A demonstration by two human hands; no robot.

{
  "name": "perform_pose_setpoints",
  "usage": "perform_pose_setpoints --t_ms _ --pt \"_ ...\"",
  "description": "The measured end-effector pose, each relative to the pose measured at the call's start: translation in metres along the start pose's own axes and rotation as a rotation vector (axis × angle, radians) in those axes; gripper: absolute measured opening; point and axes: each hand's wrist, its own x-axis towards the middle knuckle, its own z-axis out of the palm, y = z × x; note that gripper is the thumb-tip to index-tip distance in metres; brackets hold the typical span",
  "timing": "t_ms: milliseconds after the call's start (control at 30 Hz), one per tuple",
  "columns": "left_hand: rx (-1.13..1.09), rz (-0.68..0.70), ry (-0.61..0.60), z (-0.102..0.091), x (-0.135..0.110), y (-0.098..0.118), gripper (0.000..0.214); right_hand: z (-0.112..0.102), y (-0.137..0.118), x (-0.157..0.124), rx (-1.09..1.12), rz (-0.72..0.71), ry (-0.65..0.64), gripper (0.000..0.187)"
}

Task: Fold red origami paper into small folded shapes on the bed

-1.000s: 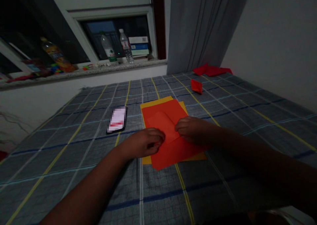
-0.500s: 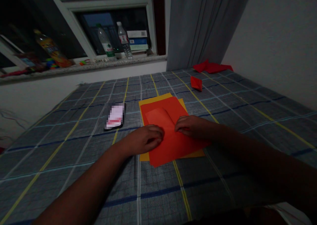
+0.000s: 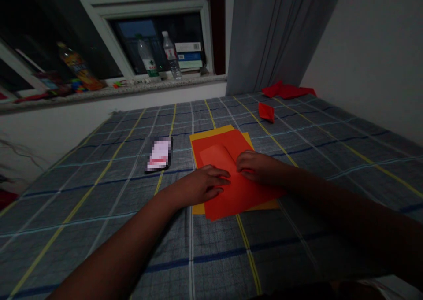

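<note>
The left hand (image 3: pixel 202 186) lies with its fingers loosely spread on a folded orange sheet (image 3: pixel 214 154). The right hand (image 3: pixel 256 165) curls its fingers at the fold's right side; whether they pinch it, I cannot tell. The sheet lies over flat yellow paper (image 3: pixel 198 209), whose edges show around it. Beneath is a plaid cloth (image 3: pixel 115 203). A phone (image 3: pixel 159 154) lies to the left; farther back, on the right, a small red folded piece (image 3: pixel 266 112) sits near more red paper (image 3: pixel 294 91).
</note>
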Motion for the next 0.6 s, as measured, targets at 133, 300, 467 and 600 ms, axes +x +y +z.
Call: perform_pose_setpoints --t_ms 133,300,467,600 --pt "0.0 -0.011 -0.004 0.001 0.001 0.001 0.032 0.007 0.006 0.008 -0.087 0.062 0.019 0.012" --pt "-0.003 -0.009 -0.009 0.003 0.0 -0.001 0.033 0.009 0.013 0.025 -0.183 0.143 0.007 0.013" --pt "-0.006 0.006 0.005 0.004 -0.001 -0.002 0.032 0.01 0.022 0.052 -0.273 0.295 -0.03 0.016" --pt "-0.013 -0.003 0.004 0.005 -0.001 -0.003 0.032 0.013 0.037 0.082 -0.314 0.355 -0.029 0.02"
